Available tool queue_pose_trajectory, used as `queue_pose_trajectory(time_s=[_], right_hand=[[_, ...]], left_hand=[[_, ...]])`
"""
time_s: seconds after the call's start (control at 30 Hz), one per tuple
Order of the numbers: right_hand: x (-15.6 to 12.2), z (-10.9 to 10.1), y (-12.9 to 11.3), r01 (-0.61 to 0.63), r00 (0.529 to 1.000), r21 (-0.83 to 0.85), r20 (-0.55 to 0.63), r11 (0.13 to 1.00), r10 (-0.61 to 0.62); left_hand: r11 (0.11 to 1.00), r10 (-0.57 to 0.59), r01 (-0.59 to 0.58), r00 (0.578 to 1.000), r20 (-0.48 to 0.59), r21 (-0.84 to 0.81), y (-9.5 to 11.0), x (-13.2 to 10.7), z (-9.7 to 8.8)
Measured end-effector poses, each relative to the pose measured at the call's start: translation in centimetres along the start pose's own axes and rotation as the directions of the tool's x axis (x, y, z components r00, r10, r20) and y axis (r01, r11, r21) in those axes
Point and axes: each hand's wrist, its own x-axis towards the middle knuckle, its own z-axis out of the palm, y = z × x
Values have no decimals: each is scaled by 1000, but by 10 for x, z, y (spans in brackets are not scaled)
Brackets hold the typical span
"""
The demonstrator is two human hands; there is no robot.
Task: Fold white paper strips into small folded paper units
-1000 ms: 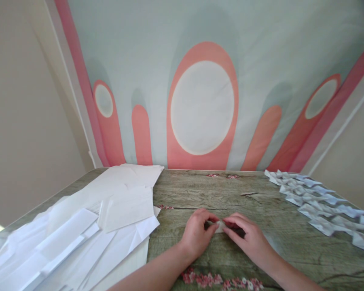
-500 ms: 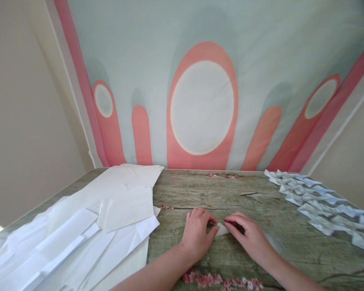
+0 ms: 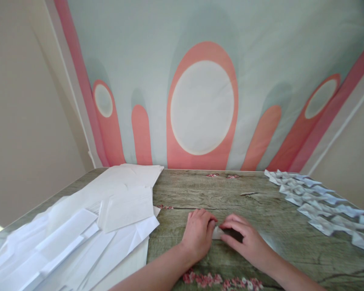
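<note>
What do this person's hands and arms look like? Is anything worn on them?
The left hand and right hand are bare, with no gloves. The forearms are uncovered as far as the view reaches: no sleeves, watch or bracelet show, and no rings can be made out.

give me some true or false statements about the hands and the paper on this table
1. The left hand and the right hand both touch one small folded paper between them. True.
2. The pile of white sheets lies to the right of the hands. False: it lies on their left.
3. A row of folded paper pieces sits on the right side of the table. True.
4. The right hand is raised high above the table. False: it is low at the tabletop, fingers on the small folded paper.
</note>
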Motion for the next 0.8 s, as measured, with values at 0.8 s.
queue_pose_trajectory(time_s=[0.8], right_hand=[[-4,3,-1,101,988,-72,-114,992,-108]], left_hand=[[999,9,-8,1000,16,-38,5,1,-5]])
